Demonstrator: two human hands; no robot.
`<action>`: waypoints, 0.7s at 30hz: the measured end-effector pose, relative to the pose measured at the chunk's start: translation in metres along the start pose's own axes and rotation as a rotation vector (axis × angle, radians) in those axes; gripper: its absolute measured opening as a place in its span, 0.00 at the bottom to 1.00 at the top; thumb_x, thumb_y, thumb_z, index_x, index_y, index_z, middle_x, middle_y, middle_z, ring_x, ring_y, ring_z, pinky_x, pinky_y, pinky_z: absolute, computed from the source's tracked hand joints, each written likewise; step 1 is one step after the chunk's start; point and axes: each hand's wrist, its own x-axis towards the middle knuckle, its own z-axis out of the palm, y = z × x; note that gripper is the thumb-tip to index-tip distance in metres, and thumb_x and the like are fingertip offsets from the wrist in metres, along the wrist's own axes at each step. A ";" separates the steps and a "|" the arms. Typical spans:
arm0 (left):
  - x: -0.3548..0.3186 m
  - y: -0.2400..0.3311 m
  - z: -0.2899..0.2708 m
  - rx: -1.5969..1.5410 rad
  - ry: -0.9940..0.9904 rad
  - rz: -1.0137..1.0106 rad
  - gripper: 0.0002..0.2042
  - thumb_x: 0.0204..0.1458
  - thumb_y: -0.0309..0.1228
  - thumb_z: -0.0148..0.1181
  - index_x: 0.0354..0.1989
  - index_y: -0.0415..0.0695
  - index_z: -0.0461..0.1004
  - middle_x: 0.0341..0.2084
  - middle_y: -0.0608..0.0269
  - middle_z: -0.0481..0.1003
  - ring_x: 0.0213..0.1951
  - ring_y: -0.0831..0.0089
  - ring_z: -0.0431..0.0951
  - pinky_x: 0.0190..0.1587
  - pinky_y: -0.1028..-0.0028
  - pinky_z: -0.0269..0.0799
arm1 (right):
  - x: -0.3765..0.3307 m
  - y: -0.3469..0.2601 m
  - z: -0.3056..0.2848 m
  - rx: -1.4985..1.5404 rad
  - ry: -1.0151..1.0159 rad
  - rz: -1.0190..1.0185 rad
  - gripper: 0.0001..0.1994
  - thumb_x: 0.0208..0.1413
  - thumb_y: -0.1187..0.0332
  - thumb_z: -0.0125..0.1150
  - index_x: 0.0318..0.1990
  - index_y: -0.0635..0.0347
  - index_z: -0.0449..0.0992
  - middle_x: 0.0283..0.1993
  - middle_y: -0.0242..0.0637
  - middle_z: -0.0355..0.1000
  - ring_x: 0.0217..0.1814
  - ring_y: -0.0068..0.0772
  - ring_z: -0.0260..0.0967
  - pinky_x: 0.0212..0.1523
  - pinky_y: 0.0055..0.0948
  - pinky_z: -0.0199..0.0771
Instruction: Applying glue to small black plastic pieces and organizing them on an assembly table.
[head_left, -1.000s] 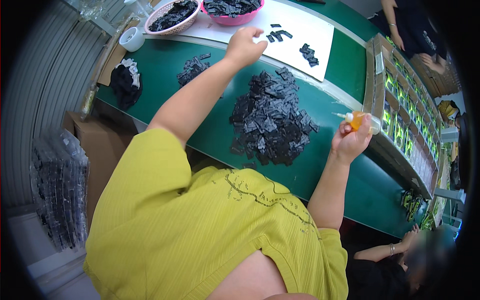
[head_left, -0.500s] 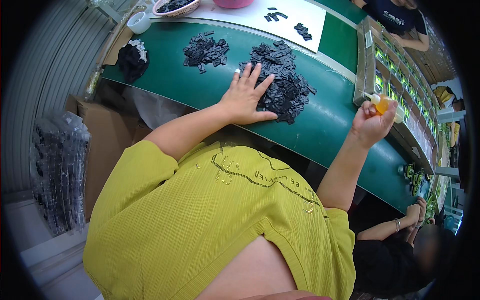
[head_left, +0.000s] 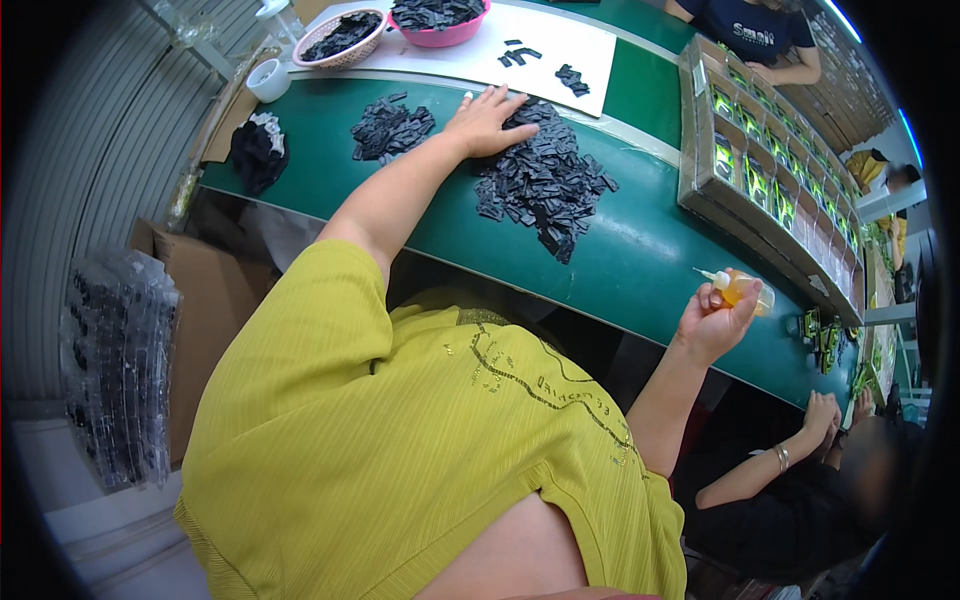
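My right hand (head_left: pixel 712 322) was closed around a small orange bottle (head_left: pixel 742 290) above the near edge of the green belt (head_left: pixel 640 255); its long axis lay near level, white nozzle pointing left. Farther out, my left hand (head_left: pixel 487 122) lay flat, fingers spread, gripping nothing, on the far edge of the big pile of black parts (head_left: pixel 545 180). Beyond sat a white sheet (head_left: pixel 450 55).

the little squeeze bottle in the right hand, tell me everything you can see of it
The squeeze bottle is small, of clear plastic with orange-yellow liquid inside and a white pointed nozzle aimed to the left. It lies nearly on its side, held in the air above the green belt near its close edge. The right hand grips it from below with the fingers curled round its body. Nothing else touches it. Whether the nozzle is capped is too small to tell.
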 end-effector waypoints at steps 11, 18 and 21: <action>0.053 0.004 0.017 -0.058 -0.061 0.279 0.35 0.53 0.53 0.52 0.65 0.46 0.57 0.65 0.44 0.52 0.67 0.53 0.50 0.66 0.63 0.47 | 0.004 0.002 -0.033 0.130 0.098 0.019 0.04 0.58 0.69 0.58 0.35 0.52 0.68 0.26 0.26 0.67 0.19 0.14 0.60 0.13 0.13 0.56; 0.050 0.029 0.025 -0.160 -0.408 0.494 0.28 0.55 0.45 0.52 0.63 0.47 0.61 0.66 0.50 0.51 0.68 0.55 0.47 0.67 0.64 0.44 | -0.002 -0.001 -0.044 0.126 0.110 -0.051 0.08 0.57 0.65 0.60 0.34 0.55 0.67 0.24 0.28 0.66 0.13 0.14 0.57 0.11 0.14 0.57; 0.039 0.041 0.014 -0.204 -0.383 0.499 0.28 0.54 0.44 0.52 0.62 0.47 0.61 0.66 0.51 0.52 0.69 0.56 0.47 0.67 0.64 0.43 | -0.001 -0.001 -0.053 0.135 0.152 -0.023 0.08 0.57 0.66 0.59 0.34 0.56 0.67 0.25 0.28 0.66 0.13 0.14 0.56 0.12 0.14 0.57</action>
